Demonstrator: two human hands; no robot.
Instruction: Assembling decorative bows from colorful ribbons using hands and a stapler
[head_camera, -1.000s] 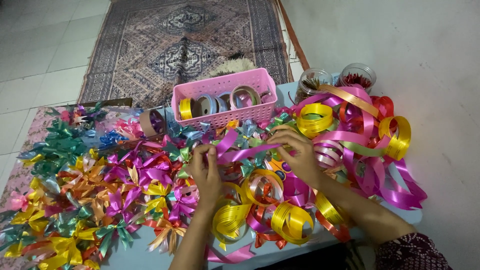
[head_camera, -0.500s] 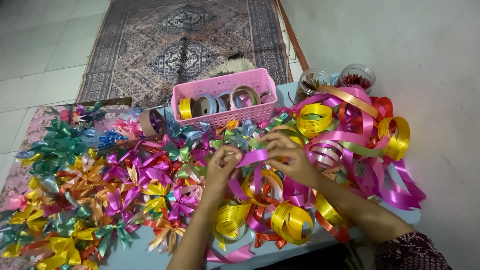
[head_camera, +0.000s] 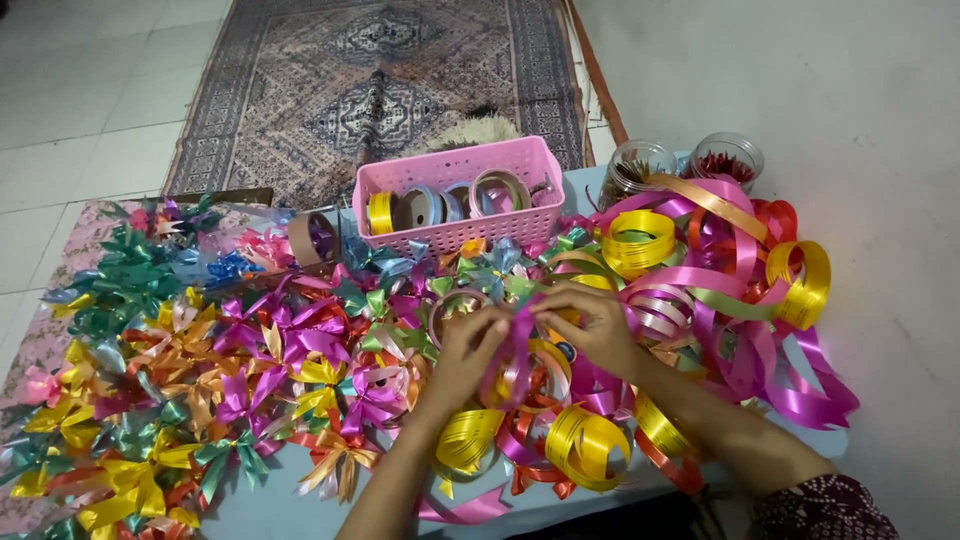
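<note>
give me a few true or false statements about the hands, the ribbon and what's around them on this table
1. Both hands hold a pink ribbon between them. True: the left hand and right hand meet on it.
2. The basket is blue. False: it is pink and holds ribbon rolls.
3. Finished ribbon bows lie piled to the left of the hands. True.
4. The two jars stand in front of the hands, by the near table edge. False: they stand at the far right, beyond the loose ribbon curls.
5. A patterned rug lies on the floor beyond the table. True.
</note>
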